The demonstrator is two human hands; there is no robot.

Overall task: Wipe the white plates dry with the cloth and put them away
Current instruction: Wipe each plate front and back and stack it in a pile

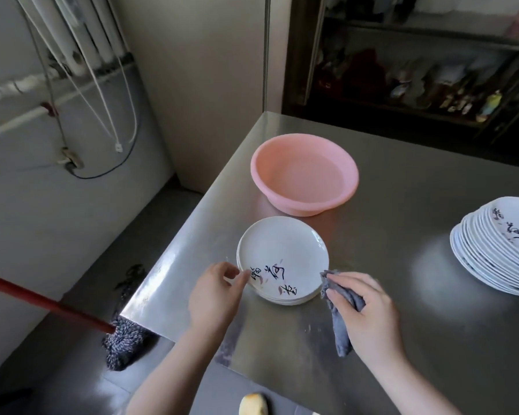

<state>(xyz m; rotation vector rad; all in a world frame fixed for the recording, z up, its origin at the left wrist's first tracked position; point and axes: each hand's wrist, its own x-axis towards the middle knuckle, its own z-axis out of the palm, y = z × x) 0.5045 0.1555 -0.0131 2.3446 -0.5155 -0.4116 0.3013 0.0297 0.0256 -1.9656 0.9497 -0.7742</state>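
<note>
A short stack of white plates (pixel 282 253) with black brush lettering lies near the front left of the steel table (pixel 402 295). My left hand (pixel 215 298) is at the stack's left rim, fingertips touching the edge of the top plate. My right hand (pixel 369 316) grips a grey cloth (pixel 339 313) just right of the stack, and the cloth's tip brushes the plate rim. A taller stack of the same white plates (pixel 498 250) stands at the table's right edge, partly cut off by the frame.
An empty pink basin (pixel 304 172) sits behind the short stack. A mop with a red handle (pixel 45 304) leans by the table's left corner. Dark shelves with clutter (pixel 417 70) stand behind the table. A yellowish object (pixel 253 404) shows at the bottom edge.
</note>
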